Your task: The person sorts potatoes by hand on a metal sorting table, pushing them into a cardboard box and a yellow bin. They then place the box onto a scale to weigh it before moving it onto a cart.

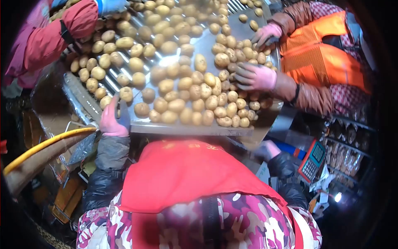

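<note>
Potatoes (176, 105) cover much of the metal sorting table (143, 126) in front of me. My left hand (114, 120), in a pink and grey glove, rests at the table's near left corner, just below the nearest potatoes. Its fingers point forward, somewhat apart, and I see nothing held in them. My right hand (267, 150), gloved alike, is below the table's near right edge, beside a cardboard box (262, 126) and a red and teal scale display (313, 161). Blur and shadow hide its fingers.
At the right, a co-worker in an orange vest (319, 60) has both gloved hands among the potatoes. Another person's red sleeve (58, 41) reaches over the far left. A yellow-edged hoop (49, 145) stands left, and a rack of bagged goods (344, 145) stands right.
</note>
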The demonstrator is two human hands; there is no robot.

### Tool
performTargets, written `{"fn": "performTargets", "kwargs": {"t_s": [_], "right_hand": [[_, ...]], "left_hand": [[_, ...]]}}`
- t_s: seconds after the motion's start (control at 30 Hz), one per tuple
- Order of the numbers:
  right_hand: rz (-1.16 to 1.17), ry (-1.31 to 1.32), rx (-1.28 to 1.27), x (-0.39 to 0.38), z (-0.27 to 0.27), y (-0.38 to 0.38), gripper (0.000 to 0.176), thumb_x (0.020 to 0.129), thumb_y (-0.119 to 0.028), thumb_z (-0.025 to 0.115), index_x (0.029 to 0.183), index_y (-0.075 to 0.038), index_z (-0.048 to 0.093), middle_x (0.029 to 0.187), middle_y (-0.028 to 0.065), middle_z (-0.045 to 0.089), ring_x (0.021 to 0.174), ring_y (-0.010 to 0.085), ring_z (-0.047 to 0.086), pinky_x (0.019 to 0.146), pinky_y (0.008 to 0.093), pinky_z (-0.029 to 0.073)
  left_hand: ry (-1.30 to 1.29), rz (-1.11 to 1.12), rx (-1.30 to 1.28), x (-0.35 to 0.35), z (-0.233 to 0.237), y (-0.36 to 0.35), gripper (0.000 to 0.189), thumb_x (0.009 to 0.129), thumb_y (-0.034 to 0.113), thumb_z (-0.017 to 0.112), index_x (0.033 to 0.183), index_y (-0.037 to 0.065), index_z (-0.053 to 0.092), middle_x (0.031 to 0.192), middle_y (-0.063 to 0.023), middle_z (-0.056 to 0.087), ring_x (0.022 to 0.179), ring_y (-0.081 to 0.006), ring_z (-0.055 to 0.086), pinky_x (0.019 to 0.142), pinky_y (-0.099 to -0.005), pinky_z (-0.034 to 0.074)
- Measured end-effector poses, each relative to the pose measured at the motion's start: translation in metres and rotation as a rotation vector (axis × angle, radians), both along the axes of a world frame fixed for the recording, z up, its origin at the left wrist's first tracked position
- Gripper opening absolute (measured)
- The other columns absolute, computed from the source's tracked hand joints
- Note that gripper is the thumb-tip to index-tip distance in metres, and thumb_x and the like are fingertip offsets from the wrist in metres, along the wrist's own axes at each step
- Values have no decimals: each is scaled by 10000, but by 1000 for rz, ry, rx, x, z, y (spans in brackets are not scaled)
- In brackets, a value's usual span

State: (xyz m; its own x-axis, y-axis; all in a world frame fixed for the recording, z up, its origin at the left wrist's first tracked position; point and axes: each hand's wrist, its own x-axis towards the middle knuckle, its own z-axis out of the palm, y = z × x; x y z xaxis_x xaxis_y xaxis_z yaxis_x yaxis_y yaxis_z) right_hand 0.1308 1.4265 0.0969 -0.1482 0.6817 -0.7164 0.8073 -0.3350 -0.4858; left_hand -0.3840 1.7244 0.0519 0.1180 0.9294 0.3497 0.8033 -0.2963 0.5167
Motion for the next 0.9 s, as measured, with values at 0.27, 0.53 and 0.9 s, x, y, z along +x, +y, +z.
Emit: {"fn": "performTargets", "kwargs": {"t_s": [0.27, 0.53, 0.9], "right_hand": [[-305, -462, 36, -58, -6, -27, 250, 897, -286, 709, 1027, -86, 783, 945, 200, 745, 901, 395, 714, 794, 474, 559], [162, -166, 919, -177, -3, 211, 377, 844, -156, 673, 1217, -100, 667, 818, 132, 641, 824, 344, 644, 750, 474, 495], [-143, -67, 491, -205, -20, 292, 376, 877, -241, 733, 1238, -143, 699, 1123, 218, 687, 1042, 346, 697, 892, 431, 566]], "left_hand": [[307, -92, -303, 15, 9, 26, 419, 1003, 330, 654, 1372, 134, 626, 1147, -197, 699, 1037, -403, 680, 902, -479, 542], [-434, -270, -478, 25, -18, 44, 487, 996, 203, 702, 1451, 69, 588, 1162, -64, 711, 1037, -184, 673, 913, -315, 539], [-825, -245, -847, -6, 36, -30, 434, 1101, 295, 496, 1442, 33, 552, 1010, -97, 675, 728, -113, 616, 609, -241, 493]]}}
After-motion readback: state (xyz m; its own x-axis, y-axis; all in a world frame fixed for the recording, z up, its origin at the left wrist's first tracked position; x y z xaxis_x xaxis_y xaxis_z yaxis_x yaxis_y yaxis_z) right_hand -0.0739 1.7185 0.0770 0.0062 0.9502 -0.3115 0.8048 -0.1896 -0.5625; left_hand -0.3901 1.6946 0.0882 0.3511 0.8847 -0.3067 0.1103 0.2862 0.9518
